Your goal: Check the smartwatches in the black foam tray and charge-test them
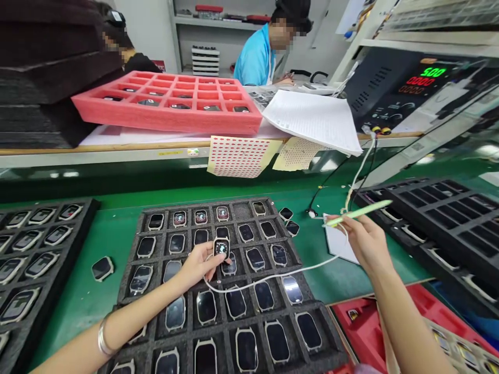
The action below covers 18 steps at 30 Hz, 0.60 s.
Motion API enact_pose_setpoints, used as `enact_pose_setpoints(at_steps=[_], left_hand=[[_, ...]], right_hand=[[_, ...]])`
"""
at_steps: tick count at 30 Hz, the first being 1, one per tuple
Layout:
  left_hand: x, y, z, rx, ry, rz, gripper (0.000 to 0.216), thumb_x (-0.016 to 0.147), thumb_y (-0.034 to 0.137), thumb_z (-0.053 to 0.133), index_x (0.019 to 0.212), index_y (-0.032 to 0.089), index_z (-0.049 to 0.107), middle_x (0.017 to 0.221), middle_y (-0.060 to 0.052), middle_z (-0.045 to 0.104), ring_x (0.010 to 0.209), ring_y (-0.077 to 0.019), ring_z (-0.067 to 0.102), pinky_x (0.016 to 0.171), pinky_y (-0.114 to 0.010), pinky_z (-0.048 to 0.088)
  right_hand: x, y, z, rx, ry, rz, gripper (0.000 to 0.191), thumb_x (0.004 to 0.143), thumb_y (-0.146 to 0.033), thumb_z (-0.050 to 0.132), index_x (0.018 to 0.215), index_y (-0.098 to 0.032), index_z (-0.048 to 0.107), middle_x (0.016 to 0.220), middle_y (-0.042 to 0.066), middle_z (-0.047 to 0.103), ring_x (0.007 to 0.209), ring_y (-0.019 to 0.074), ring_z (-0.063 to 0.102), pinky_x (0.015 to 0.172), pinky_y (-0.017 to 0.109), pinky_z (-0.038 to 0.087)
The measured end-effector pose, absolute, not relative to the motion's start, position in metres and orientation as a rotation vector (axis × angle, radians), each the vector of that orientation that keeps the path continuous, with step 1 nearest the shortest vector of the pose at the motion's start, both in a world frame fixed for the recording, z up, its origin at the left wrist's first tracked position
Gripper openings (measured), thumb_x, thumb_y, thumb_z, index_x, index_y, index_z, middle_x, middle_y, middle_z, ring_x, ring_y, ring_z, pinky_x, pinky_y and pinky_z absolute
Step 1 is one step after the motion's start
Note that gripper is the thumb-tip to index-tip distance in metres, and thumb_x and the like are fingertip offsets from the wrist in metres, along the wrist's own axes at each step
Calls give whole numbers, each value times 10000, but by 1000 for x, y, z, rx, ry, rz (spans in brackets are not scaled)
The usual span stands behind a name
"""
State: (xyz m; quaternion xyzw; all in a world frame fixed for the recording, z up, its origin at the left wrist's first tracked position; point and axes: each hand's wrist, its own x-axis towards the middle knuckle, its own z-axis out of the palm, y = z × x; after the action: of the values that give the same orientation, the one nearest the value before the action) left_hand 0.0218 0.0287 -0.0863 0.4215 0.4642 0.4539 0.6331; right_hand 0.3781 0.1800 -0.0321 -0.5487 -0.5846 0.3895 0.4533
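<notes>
My left hand (203,262) is closed on a smartwatch body (221,249) without a strap, its screen lit. It holds the watch above a dark foam tray (244,210) of similar watches, most with dark screens. A white cable (268,281) loops from beside my left fingers toward my right hand. Between the fingers of my right hand (364,239) is a pale green, pen-like stick (362,212), pointing up to the right. Under its lower end lies a white pad (339,243); what the tip touches I cannot make out.
More watch trays stand left (88,208) and right (440,208). A loose watch (103,268) lies on the green mat (78,296). Behind are a red foam tray (167,117), papers (315,114) and a power supply (390,88). Two people sit beyond the shelf.
</notes>
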Motion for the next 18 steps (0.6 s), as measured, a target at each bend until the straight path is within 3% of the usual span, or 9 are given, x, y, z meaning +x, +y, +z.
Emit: enact_pose_setpoints(at_steps=[3,7,10,13,15,18], left_hand=[[22,28,-86,937,1051,1060,298,777,401,654,831,115,591,818,-98,722,446,-78,523,414,-187,366],[21,27,-86,911,1018,1064,289,766,387,671,855,117,617,800,-91,721,759,-175,637,672,-246,477],[20,27,-86,891,1002,1062,299,762,393,674,869,118,623,814,-92,720,779,-189,640,722,-279,480],[19,27,-86,865,989,1059,312,751,402,680,871,119,625,809,-95,721,785,-202,646,730,-296,486],[19,27,-85,866,992,1062,307,746,402,685,856,120,628,801,-94,724,768,-200,649,708,-288,488],[19,27,-83,895,1017,1080,291,746,393,687,836,121,638,813,-94,730,765,-194,651,701,-275,486]], right_hand=[[364,174,-23,-1245,-1361,773,146,814,-364,497,876,-234,474,994,162,636,980,300,620,733,390,492],[368,170,-12,-1383,-1479,511,217,850,-454,425,952,-266,461,767,100,615,662,268,637,550,371,452],[383,175,-23,-1730,-1876,407,330,805,-549,473,818,-228,550,561,58,576,495,234,567,504,349,410],[394,180,-45,-1999,-2149,314,414,737,-605,527,647,-203,572,502,73,579,501,266,576,501,351,391],[394,178,-56,-2085,-2169,249,415,725,-594,557,648,-187,585,530,105,603,537,311,598,494,359,391],[380,165,-52,-2196,-2279,-48,426,823,-544,491,789,-144,634,640,167,640,622,372,626,505,397,423]])
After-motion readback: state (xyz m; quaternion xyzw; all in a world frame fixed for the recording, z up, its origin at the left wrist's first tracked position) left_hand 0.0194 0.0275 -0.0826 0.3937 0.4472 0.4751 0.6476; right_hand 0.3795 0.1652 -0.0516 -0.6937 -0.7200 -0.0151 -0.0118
